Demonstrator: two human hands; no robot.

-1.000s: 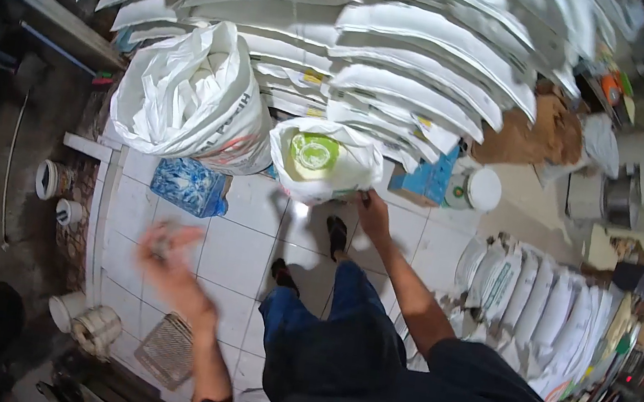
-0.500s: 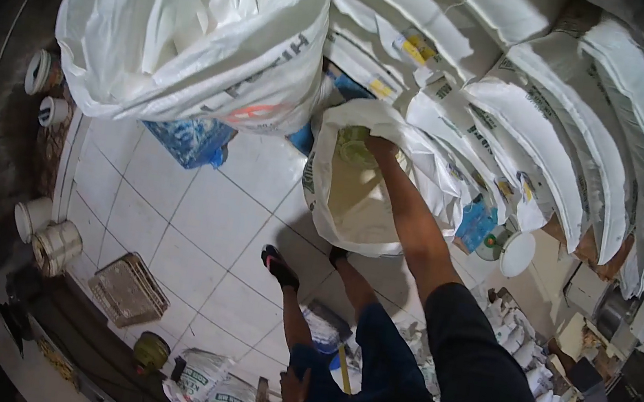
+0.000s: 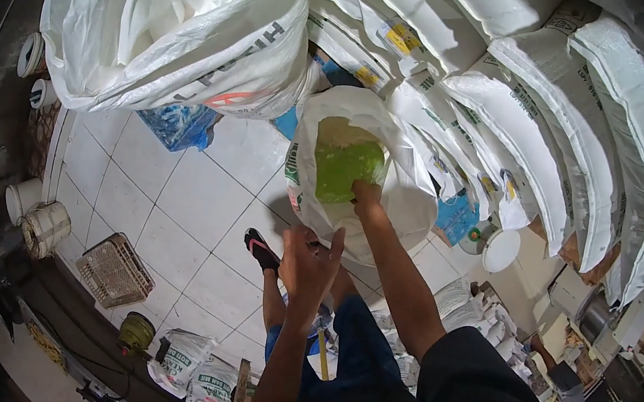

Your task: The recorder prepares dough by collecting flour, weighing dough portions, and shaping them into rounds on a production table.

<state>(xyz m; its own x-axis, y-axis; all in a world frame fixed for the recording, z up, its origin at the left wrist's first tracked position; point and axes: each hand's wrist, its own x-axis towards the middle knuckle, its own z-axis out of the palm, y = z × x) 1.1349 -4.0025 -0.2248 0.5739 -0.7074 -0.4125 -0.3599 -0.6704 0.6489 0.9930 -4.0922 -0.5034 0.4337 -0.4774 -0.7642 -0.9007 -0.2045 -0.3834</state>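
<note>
Green scoop point(image 3: 349, 170), just one, was inside the open white sack point(image 3: 411, 201) in front of the person. The two hands were apart from each other. The left hand point(image 3: 307, 263) was closer to the body, with its thumb and fingers spread, near the front rim of the sack; I could not tell if it touched it. The right hand point(image 3: 368, 197) was clamped on the near edge of the scoop, and some of its fingertips were hidden. A bit of pale stuff point(image 3: 340, 131) showed past the scoop, which covered the rest. A moment before, the left hand was low by the leg, and the scoop was at the sack's far side and looked smaller. Off to the left were one tan crate point(image 3: 114, 271) and, near it, two white buckets point(image 3: 45, 229). One bigger white sack point(image 3: 177, 57) stood open, its top cut off by the picture's edge. Behind were piled full sacks point(image 3: 507, 112), too covered up and cut off to count.
</note>
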